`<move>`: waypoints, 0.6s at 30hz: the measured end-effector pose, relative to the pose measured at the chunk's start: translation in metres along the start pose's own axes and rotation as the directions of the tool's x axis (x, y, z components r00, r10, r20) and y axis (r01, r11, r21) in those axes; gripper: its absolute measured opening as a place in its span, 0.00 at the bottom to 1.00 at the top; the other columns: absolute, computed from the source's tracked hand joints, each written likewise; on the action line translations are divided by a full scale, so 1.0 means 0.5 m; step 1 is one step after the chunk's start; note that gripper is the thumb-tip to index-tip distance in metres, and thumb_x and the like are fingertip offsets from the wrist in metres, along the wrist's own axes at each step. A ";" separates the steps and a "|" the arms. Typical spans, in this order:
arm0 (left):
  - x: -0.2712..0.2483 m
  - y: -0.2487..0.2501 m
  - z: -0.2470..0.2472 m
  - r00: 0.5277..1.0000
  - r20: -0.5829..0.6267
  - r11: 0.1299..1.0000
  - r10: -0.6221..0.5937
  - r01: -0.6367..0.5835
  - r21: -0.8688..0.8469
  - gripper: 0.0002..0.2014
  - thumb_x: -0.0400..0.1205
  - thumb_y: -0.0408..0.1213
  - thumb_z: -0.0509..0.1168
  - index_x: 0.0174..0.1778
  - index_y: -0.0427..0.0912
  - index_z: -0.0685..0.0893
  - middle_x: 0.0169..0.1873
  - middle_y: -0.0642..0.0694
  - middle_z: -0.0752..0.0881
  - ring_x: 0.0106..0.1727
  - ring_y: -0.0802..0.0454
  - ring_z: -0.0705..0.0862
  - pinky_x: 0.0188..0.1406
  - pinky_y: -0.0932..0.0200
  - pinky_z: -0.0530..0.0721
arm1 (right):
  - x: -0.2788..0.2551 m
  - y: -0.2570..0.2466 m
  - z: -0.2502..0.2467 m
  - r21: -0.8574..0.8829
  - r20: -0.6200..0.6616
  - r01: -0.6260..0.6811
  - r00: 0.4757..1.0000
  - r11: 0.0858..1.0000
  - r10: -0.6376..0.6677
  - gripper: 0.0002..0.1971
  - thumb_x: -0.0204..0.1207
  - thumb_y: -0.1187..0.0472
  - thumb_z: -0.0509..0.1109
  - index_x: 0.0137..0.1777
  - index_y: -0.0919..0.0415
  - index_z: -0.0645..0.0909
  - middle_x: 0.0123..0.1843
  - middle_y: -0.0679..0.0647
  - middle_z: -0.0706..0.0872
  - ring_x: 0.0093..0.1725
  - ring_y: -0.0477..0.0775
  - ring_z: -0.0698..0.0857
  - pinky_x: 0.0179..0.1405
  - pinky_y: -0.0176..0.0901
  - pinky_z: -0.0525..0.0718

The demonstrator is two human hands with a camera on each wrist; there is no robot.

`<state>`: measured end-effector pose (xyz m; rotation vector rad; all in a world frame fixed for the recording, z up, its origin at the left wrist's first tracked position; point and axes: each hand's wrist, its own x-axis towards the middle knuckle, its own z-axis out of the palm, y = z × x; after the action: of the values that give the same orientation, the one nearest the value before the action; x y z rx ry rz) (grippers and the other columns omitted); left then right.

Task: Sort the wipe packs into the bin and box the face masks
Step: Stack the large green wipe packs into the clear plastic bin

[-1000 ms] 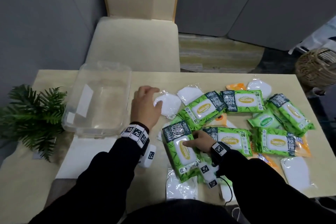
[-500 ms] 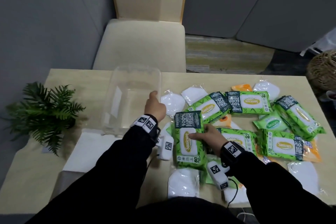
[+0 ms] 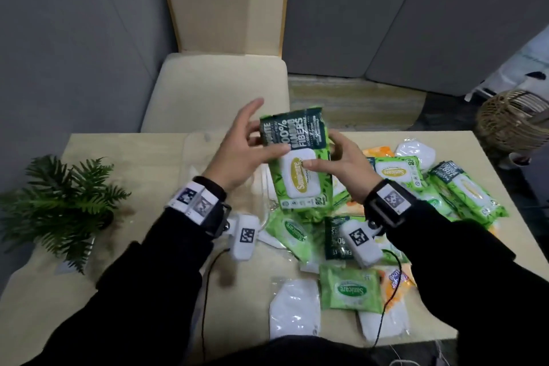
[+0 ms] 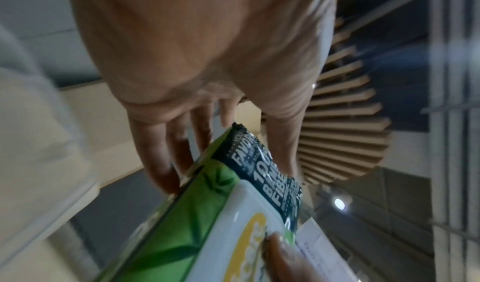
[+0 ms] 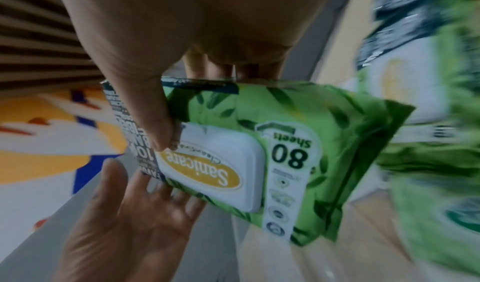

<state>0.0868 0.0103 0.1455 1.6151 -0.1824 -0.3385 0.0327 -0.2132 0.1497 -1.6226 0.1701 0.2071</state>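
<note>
I hold a large green wipe pack (image 3: 300, 163) with a white lid upright in the air above the table. My right hand (image 3: 335, 158) pinches it, thumb on the lid and fingers behind, as the right wrist view shows on the pack (image 5: 285, 153). My left hand (image 3: 246, 149) holds its dark top end, thumb in front and fingers behind the pack (image 4: 207, 225). The clear bin (image 3: 194, 143) stands below my left hand, partly hidden. More green wipe packs (image 3: 395, 171) and bagged white face masks (image 3: 294, 309) lie on the table at the right.
A potted fern (image 3: 62, 202) stands at the table's left edge. A cream chair (image 3: 219, 89) is behind the table, and a wicker basket (image 3: 511, 119) sits on the floor at the far right. Orange packets (image 3: 377, 152) lie among the wipe packs.
My right hand has lifted the wipe pack off the table. My left hand has left the bin's edge and come up to hold the pack's top end.
</note>
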 end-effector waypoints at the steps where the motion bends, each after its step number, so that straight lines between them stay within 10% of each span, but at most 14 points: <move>1: 0.002 0.032 -0.026 0.998 -0.026 0.995 0.061 -0.059 0.075 0.42 0.70 0.36 0.85 0.79 0.58 0.76 0.67 0.47 0.84 0.65 0.49 0.88 0.66 0.49 0.88 | 0.013 -0.022 0.019 -0.011 0.011 0.055 0.998 0.998 -0.055 0.31 0.71 0.77 0.81 0.74 0.67 0.76 0.61 0.60 0.93 0.60 0.58 0.93 0.59 0.51 0.91; 8: 0.046 0.107 -0.210 0.968 -0.162 0.904 0.190 -0.107 0.415 0.20 0.70 0.38 0.86 0.51 0.65 0.90 0.51 0.56 0.92 0.53 0.54 0.91 0.56 0.51 0.91 | 0.164 -0.085 0.151 -0.319 0.027 0.188 0.981 0.929 -0.190 0.33 0.61 0.57 0.91 0.67 0.57 0.85 0.57 0.48 0.92 0.54 0.48 0.91 0.54 0.47 0.92; 12: 0.086 0.016 -0.260 0.974 -0.220 0.907 0.061 0.038 0.419 0.21 0.68 0.30 0.86 0.46 0.62 0.92 0.48 0.48 0.92 0.49 0.47 0.93 0.51 0.44 0.94 | 0.255 -0.024 0.225 -0.427 0.008 0.043 0.999 0.903 -0.044 0.33 0.57 0.58 0.91 0.65 0.55 0.86 0.57 0.52 0.92 0.55 0.57 0.91 0.56 0.62 0.92; 18: 0.105 -0.161 -0.251 0.932 -0.356 0.799 -0.065 0.262 0.541 0.15 0.71 0.25 0.80 0.39 0.53 0.92 0.42 0.50 0.93 0.48 0.49 0.92 0.57 0.60 0.87 | 0.323 0.104 0.289 -0.556 0.008 -0.176 0.976 0.813 0.216 0.28 0.69 0.65 0.84 0.69 0.55 0.83 0.58 0.56 0.91 0.52 0.59 0.90 0.45 0.52 0.93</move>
<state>0.1699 0.1183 0.0652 2.2841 0.1266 -0.1478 0.1729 -0.0697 0.0531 -2.1755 0.2392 0.5112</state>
